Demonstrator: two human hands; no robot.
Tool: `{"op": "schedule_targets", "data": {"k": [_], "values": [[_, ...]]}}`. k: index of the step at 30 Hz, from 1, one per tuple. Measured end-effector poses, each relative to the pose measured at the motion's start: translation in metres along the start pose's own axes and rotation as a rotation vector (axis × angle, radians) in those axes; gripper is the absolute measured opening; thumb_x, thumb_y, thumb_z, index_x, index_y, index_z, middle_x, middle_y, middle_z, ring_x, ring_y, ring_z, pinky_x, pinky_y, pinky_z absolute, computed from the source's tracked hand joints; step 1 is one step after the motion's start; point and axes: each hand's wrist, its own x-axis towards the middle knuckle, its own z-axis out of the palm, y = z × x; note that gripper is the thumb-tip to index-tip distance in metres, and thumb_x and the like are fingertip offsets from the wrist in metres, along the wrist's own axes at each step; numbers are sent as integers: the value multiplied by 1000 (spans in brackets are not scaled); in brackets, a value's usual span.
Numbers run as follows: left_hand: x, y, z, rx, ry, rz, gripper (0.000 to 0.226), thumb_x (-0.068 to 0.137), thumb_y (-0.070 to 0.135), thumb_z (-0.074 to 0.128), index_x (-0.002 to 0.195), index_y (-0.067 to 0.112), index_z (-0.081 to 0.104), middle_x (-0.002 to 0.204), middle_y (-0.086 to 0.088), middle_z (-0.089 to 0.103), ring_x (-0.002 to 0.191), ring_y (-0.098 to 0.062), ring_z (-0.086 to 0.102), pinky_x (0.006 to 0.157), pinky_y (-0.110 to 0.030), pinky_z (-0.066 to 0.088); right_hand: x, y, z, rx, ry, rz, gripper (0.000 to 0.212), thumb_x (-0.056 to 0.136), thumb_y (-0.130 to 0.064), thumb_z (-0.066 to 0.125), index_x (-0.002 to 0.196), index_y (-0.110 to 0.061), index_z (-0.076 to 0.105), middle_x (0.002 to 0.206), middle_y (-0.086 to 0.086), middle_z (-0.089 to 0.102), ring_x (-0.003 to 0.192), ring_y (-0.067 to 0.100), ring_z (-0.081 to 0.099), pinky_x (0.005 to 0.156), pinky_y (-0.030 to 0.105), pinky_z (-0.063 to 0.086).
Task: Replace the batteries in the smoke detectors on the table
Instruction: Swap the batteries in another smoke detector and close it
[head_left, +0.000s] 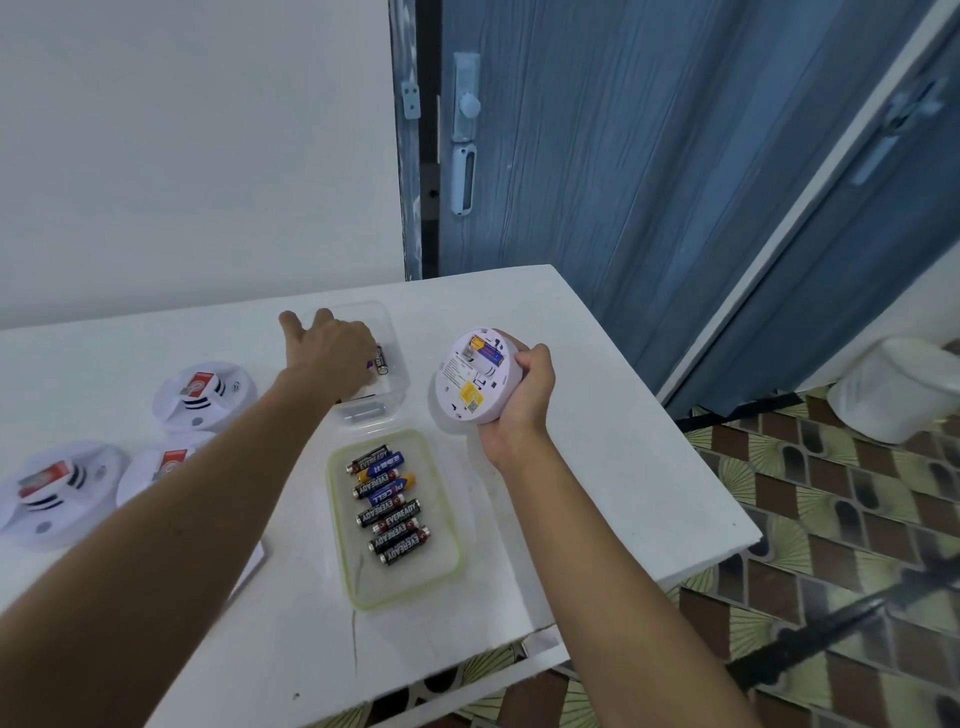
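I see my right hand (519, 410) gripping a round white smoke detector (470, 384), back facing me, with a blue-yellow battery (487, 354) seated inside. I cannot tell whether my left hand (327, 348) is holding anything.

4 smoke detectors (205, 395) (57, 488) (156, 470) (475, 382); 2 plastic containers (395, 332) (337, 519); 2 hands (327, 353) (519, 400); batteries (389, 512) overlapping, uncountable.

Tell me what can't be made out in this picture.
- Head view: whether the left hand grips the battery at the clear box; its back hides the fingers.
- Label print on the smoke detector in the right hand: too small.
- One table detector: partly behind the left forearm.
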Motion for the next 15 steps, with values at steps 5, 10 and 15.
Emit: {"op": "schedule_targets", "data": {"k": [5,10,15], "values": [[0,-7,-2,-25,-43,84,16,80,33,66,95,30,61,92,9,61,100,-18,47,87,-46,23,-3,1,2,-14,-15,1,41,94,-25,30,116,-12,62,91,7,68,80,21,63,66,27,49],[-6,-6,-4,-46,12,117,11,84,33,48,90,31,58,89,11,62,92,-16,50,88,-47,20,-7,1,2,-14,-33,-22,40,94,-25,29,109,-11,64,86,6,69,78,20,63,68,28,48],[-17,-4,-5,-173,158,52,29,88,22,36,83,27,64,87,9,65,78,-18,55,76,-41,14,-13,2,1,-3,-40,-29,41,94,-25,30,112,-11,63,90,7,69,81,21,63,70,29,48]]}}
